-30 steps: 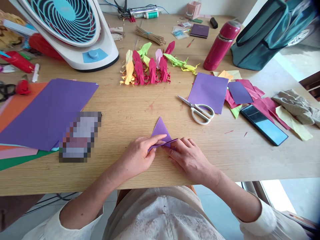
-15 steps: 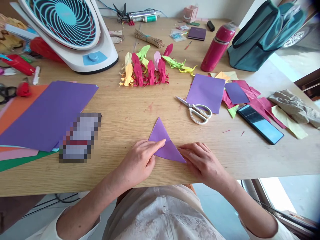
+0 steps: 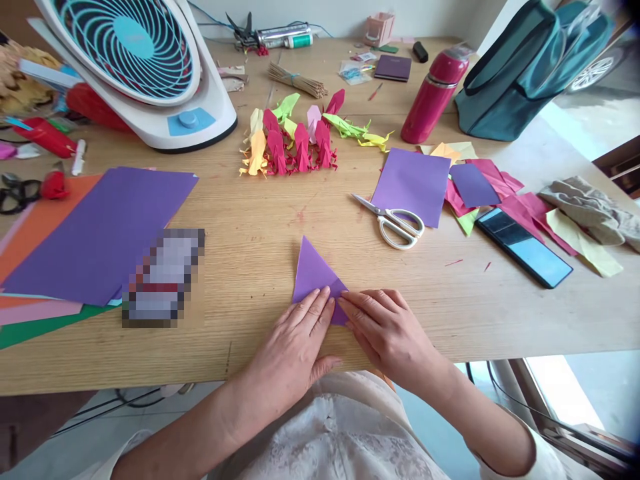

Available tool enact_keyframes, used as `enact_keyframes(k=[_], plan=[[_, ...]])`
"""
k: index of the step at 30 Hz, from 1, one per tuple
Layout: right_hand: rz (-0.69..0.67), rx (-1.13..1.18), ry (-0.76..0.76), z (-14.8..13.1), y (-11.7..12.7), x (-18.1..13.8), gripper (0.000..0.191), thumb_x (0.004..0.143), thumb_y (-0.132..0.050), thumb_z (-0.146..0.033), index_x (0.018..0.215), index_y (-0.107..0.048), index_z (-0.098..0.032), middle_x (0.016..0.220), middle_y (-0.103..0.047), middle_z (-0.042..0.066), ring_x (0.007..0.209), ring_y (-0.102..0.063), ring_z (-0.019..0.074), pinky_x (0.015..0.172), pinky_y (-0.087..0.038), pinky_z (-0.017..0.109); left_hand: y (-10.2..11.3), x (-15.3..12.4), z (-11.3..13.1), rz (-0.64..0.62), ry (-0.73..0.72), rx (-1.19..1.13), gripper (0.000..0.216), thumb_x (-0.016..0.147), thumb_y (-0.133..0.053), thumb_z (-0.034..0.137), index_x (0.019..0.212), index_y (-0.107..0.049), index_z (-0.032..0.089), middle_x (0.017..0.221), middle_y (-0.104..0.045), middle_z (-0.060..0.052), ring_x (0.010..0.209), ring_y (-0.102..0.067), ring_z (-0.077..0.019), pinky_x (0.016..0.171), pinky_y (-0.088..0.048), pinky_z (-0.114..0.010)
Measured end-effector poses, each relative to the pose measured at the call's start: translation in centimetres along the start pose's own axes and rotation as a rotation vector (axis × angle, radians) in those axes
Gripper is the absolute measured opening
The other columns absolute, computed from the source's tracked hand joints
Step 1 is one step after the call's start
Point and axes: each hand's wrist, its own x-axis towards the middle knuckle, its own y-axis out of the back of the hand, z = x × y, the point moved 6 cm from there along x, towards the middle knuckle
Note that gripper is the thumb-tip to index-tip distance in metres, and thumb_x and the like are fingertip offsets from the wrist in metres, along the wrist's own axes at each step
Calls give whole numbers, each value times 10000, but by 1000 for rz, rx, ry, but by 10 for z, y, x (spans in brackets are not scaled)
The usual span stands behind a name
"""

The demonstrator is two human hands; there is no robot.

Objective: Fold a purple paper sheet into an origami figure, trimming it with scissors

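A folded triangle of purple paper (image 3: 311,268) lies on the table near its front edge, one point facing away from me. My left hand (image 3: 300,340) rests flat across its lower part, fingers stretched out and thumb apart. At the right corner, my right hand (image 3: 387,323) has its fingers bent and pressed together on the paper's edge; its thumb is partly hidden. The hands cover some of the lower edge. Beyond the triangle to the right, white-handled scissors (image 3: 400,228) lie partly on a flat purple sheet (image 3: 413,183).
Folded paper figures (image 3: 301,143) stand mid-table. A fan (image 3: 185,123) and coloured paper sheets (image 3: 100,233) are on the left, with a blurred-out rectangular object (image 3: 165,277). To the right are a phone (image 3: 525,247), paper scraps (image 3: 525,213), a pink flask (image 3: 433,100) and a teal bag (image 3: 510,87).
My left hand has gone from pressing with its index finger to lying flat with several fingers lower on the paper. The triangle and my right hand have shifted slightly left.
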Motion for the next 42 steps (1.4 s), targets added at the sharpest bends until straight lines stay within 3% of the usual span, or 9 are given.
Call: enact_keyframes(k=[6, 10, 16, 21, 25, 28, 31, 37, 42], plan=[[-33, -149, 3, 8, -8, 0, 337, 971, -490, -95, 1279, -624, -103, 1336, -656, 122, 1046, -577, 266, 804, -407, 423, 12, 19, -9, 15, -11, 37, 356, 988, -416, 91, 1308, -572, 79, 1280, -672, -156, 1117, -657, -252, 944, -572, -395], [-40, -137, -6, 14, -9, 3, 386, 962, -460, -84, 1322, -596, -101, 1378, -629, 126, 1057, -566, 272, 822, -411, 436, 10, 29, -22, 91, -139, -28, 379, 972, -419, 45, 1323, -548, 102, 1395, -600, -142, 1318, -548, -238, 1127, -463, -427], [-21, -114, -18, 18, -9, 2, 391, 978, -433, -78, 1332, -594, -118, 1400, -615, 131, 1143, -587, 261, 902, -427, 456, -5, 27, -29, 94, -128, -57, 504, 976, -428, 67, 1474, -404, 140, 1547, -459, -132, 1459, -394, -215, 1177, -409, -413], [16, -140, -24, 15, -8, -12, 353, 996, -452, -106, 1314, -605, -102, 1449, -572, 139, 1341, -505, 283, 1083, -385, 500, -10, 26, -22, 43, -19, 17, 511, 995, -483, 203, 1484, -402, 80, 1583, -387, -166, 1475, -358, -283, 1160, -412, -448], [4, -142, -39, 10, -11, -17, 382, 1000, -461, -124, 1367, -565, -105, 1484, -532, 149, 1386, -477, 281, 1122, -386, 516, -4, 31, -16, 120, 65, 33, 459, 1003, -483, 303, 1383, -526, 50, 1473, -528, -204, 1353, -511, -335, 1102, -458, -504], [-1, -129, -42, 7, -14, -12, 424, 1005, -453, -138, 1424, -514, -106, 1497, -514, 152, 1392, -474, 279, 1123, -408, 517, -3, 36, -15, 196, 61, 21, 334, 1007, -461, 240, 1255, -621, 82, 1339, -639, -181, 1248, -595, -297, 1115, -452, -488], [-1, -113, -53, 6, -19, -5, 445, 1015, -445, -180, 1450, -485, -93, 1498, -509, 167, 1387, -481, 284, 1113, -433, 517, -8, 37, -19, 221, 72, -14, 325, 1001, -470, 221, 1269, -605, 95, 1311, -647, -166, 1242, -595, -282, 1108, -466, -468], [0, -94, -95, 10, -23, -3, 496, 1035, -437, -261, 1504, -412, -105, 1534, -469, 142, 1422, -441, 262, 1129, -430, 482, -16, 30, -19, 123, 97, -32, 533, 998, -482, 293, 1476, -417, 68, 1544, -447, -178, 1447, -390, -311, 1163, -395, -492], [17, -152, -173, 7, -19, 1, 479, 1032, -435, -303, 1442, -488, -60, 1511, -489, 174, 1400, -459, 318, 1132, -400, 550, -21, 28, -14, 70, 157, -7, 588, 1010, -442, 338, 1526, -356, 70, 1615, -332, -154, 1497, -303, -312, 1191, -336, -513]])
